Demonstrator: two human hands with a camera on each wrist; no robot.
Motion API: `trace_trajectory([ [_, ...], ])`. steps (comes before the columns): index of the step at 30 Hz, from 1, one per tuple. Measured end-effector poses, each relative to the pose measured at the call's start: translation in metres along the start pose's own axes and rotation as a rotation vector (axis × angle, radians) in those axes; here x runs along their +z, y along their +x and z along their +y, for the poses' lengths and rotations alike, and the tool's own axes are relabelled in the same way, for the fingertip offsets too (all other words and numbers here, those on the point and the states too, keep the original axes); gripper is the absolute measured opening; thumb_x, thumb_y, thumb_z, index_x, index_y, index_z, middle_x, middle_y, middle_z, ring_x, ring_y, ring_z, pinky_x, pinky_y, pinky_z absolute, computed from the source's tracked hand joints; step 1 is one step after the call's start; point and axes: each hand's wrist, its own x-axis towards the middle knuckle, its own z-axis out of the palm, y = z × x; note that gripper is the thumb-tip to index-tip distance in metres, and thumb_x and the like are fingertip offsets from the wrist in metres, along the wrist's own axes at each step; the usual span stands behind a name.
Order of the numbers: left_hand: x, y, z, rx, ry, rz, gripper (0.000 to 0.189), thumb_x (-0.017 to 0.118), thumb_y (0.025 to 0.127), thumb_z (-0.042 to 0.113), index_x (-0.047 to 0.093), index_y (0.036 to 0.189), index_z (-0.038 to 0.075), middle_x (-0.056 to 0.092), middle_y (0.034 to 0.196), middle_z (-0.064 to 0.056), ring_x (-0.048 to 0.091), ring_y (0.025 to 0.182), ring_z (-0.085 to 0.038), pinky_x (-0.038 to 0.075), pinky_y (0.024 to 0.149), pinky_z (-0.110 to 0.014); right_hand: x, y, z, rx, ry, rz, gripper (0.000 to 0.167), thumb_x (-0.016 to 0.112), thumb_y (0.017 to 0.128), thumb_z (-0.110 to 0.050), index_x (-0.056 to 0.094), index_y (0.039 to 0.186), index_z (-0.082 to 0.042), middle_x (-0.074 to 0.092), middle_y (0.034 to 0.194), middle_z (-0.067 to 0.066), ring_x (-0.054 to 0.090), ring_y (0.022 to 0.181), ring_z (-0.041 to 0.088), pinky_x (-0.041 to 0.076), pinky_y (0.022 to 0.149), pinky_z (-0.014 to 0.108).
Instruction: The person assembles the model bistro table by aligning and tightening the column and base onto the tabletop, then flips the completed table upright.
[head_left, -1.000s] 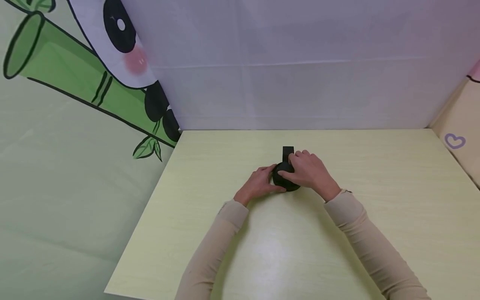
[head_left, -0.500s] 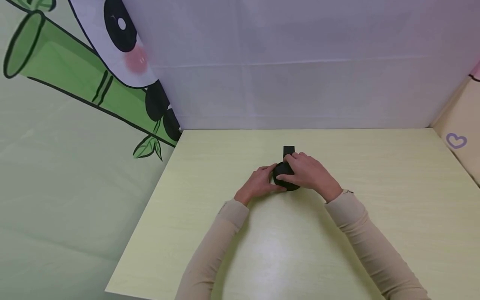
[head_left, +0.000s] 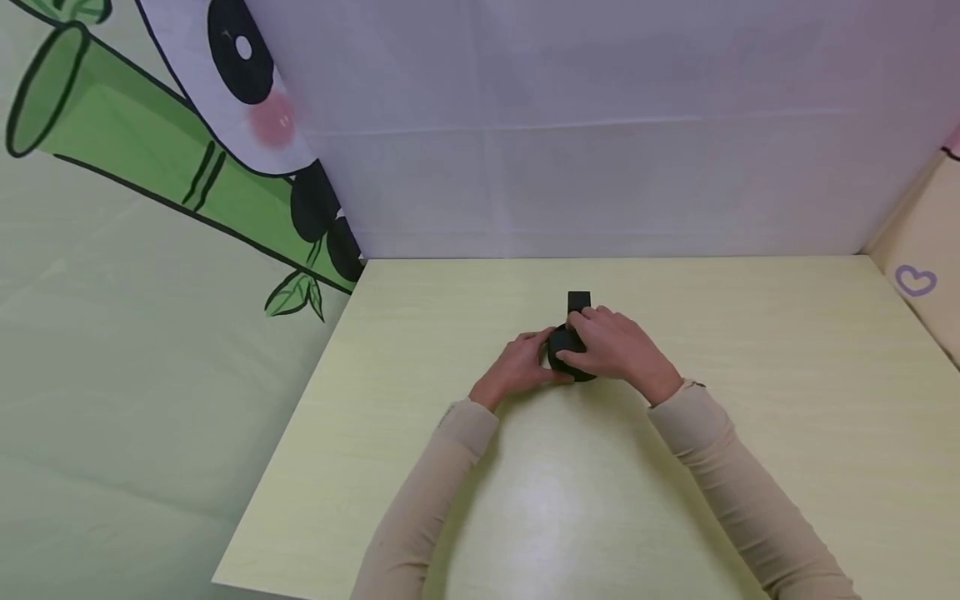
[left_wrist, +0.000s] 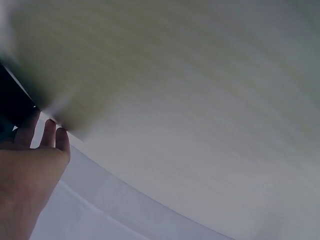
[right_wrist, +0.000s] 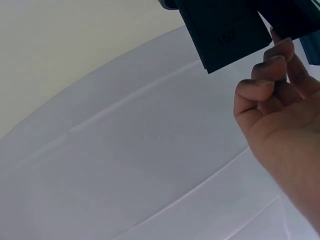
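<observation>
On the table, a black round object (head_left: 564,344) sits between both hands, and a black upright rectangular piece (head_left: 578,300) shows just behind it. Its exact kind cannot be made out. My left hand (head_left: 519,367) grips the round body from the left, thumb at the near side and fingers at the far side. From the right, my right hand (head_left: 617,343) pinches the top, covering much of it. In the right wrist view a dark flat panel (right_wrist: 225,37) with small faint markings hangs beside the curled fingers. Only a dark edge (left_wrist: 15,100) of the object enters the left wrist view.
The pale wooden table (head_left: 525,500) extends around the hands. Behind it hangs a light purple cloth (head_left: 570,167). A green printed cloth (head_left: 135,375) with a bamboo drawing is at the left, and a cream panel (head_left: 926,242) with a heart at the right.
The right hand's fingers have shifted slightly left over the top of the round object. The left hand stays nearly still around it.
</observation>
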Motion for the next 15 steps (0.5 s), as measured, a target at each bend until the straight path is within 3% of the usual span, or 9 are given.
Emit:
trace_trajectory([
  [4,-0.001,-0.001,-0.001,-0.009,-0.013,-0.002,0.09,0.082,0.087,0.052,0.041,0.16,0.018,0.054,0.151,-0.006,0.04,0.145,-0.029,0.038,0.115,-0.047,0.003,0.002,-0.005,0.023,-0.02,0.021,0.042,0.074,0.096,-0.041,0.062,0.1,0.0,0.06,0.086,0.01,0.056,0.078,0.029,0.05,0.067,0.042],
  [12,-0.003,-0.002,-0.003,0.031,-0.014,-0.003,0.085,0.081,0.088,0.049,0.043,0.159,0.021,0.055,0.15,-0.003,0.041,0.143,-0.031,0.036,0.115,-0.049,0.008,0.004,-0.012,0.042,-0.025,0.054,0.042,0.072,0.096,-0.04,0.062,0.099,0.001,0.061,0.086,0.012,0.056,0.076,0.03,0.05,0.066,0.043],
  [15,-0.003,-0.003,-0.004,0.057,-0.009,-0.008,0.079,0.081,0.09,0.046,0.047,0.156,0.02,0.056,0.149,-0.001,0.042,0.143,-0.032,0.036,0.115,-0.047,0.008,0.004,-0.013,0.035,0.009,0.057,0.044,0.073,0.096,-0.04,0.063,0.107,0.001,0.063,0.092,0.013,0.058,0.081,0.031,0.051,0.071,0.044],
])
